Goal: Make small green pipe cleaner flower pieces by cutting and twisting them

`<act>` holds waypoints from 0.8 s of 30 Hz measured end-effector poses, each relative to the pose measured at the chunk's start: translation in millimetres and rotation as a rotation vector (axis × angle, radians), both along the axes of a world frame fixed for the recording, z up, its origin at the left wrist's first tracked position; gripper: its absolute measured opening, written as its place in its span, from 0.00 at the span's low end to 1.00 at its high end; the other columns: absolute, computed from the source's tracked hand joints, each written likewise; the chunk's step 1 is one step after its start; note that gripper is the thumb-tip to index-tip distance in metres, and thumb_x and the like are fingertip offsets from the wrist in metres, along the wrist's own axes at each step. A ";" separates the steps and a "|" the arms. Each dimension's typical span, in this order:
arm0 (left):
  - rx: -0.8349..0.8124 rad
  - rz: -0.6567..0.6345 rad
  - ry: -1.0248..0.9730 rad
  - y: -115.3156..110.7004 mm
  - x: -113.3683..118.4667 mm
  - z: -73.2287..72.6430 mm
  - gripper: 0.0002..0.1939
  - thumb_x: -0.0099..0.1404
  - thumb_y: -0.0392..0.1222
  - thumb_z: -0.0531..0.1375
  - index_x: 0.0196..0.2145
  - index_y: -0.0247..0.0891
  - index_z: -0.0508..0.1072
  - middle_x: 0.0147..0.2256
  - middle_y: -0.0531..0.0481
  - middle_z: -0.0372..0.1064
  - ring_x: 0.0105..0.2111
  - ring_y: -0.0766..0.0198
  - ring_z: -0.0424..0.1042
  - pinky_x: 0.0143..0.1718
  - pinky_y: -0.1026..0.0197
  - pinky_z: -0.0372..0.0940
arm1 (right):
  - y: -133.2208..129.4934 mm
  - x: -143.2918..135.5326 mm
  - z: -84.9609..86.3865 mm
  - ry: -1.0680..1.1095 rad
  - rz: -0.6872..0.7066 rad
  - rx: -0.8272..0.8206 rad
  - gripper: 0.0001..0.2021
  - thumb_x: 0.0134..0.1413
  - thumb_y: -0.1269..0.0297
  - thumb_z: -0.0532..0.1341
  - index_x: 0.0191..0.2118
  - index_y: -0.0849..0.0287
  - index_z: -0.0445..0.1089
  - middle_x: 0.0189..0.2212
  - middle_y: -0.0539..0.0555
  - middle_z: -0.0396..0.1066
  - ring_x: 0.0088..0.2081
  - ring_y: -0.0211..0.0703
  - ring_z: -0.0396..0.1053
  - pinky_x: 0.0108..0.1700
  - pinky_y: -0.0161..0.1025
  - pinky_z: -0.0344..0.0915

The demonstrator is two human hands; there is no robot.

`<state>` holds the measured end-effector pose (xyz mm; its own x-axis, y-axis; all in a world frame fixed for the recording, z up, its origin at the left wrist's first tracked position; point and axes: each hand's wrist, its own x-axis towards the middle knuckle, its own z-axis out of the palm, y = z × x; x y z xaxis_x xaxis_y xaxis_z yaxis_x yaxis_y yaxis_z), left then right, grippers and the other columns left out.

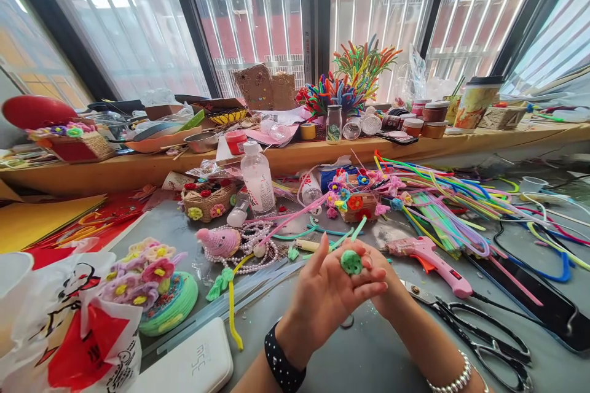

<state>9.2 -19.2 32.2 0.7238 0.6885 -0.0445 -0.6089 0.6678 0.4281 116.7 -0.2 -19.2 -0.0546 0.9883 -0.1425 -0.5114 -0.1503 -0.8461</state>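
My left hand (318,295), with a black polka-dot band at the wrist, is turned palm up, fingers stretched. Against its fingers sits a small round green pipe-cleaner flower (351,262), and a short green stem (359,228) rises just above. Behind it, touching, is my right hand (383,287), with a beaded bracelet; its fingers are mostly hidden. To the right lie a pink glue gun (436,261) and black-handled scissors (479,325). On the left are a green pipe-cleaner tassel (221,282) with a yellow stem and a pink crocheted piece (220,241) among pearl strands (258,236).
A clear bottle (258,178) stands behind the pearls. Flower-trimmed baskets (209,201) and loose pipe cleaners (442,196) fill the back. A white power bank (193,359), plastic bag (69,325) and fuzzy flower bunch (142,276) lie left; a dark phone (530,301) lies right.
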 end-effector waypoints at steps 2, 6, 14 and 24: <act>0.032 0.000 0.003 0.0 0.8 -2.0 0.24 0.58 0.56 0.47 0.31 0.29 0.67 0.27 0.45 0.66 0.30 0.61 0.69 0.37 0.61 0.59 | -0.6 0.8 2.4 0.033 0.028 -0.083 0.16 0.33 0.54 0.65 0.19 0.61 0.60 0.09 0.41 0.52 0.11 0.25 0.48 0.13 0.25 0.44; 0.099 -0.010 0.018 1.0 0.5 -4.3 0.24 0.57 0.57 0.47 0.29 0.30 0.67 0.26 0.46 0.65 0.29 0.61 0.68 0.34 0.61 0.59 | -1.6 1.2 5.9 0.061 0.032 -0.129 0.17 0.32 0.55 0.65 0.18 0.61 0.59 0.07 0.40 0.50 0.09 0.24 0.44 0.12 0.25 0.39; 0.382 -0.087 0.181 2.7 -10.9 -5.0 0.20 0.55 0.49 0.53 0.14 0.32 0.66 0.26 0.45 0.64 0.30 0.61 0.66 0.35 0.60 0.59 | -11.6 -0.2 15.3 0.136 0.135 0.067 0.10 0.45 0.58 0.60 0.23 0.60 0.64 0.12 0.43 0.55 0.13 0.27 0.47 0.15 0.27 0.47; 0.607 -0.054 0.549 4.9 -8.5 -5.7 0.29 0.58 0.56 0.45 0.12 0.33 0.67 0.15 0.49 0.60 0.19 0.67 0.60 0.26 0.64 0.56 | -10.2 5.8 21.7 0.357 0.081 0.152 0.11 0.46 0.59 0.58 0.21 0.60 0.63 0.16 0.44 0.58 0.14 0.26 0.44 0.17 0.26 0.47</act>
<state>0.7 -14.3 26.5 0.7400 0.6718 -0.0326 -0.1814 0.2460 0.9521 122.5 -10.4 2.5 -0.1527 0.9872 0.0472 -0.7690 -0.0887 -0.6330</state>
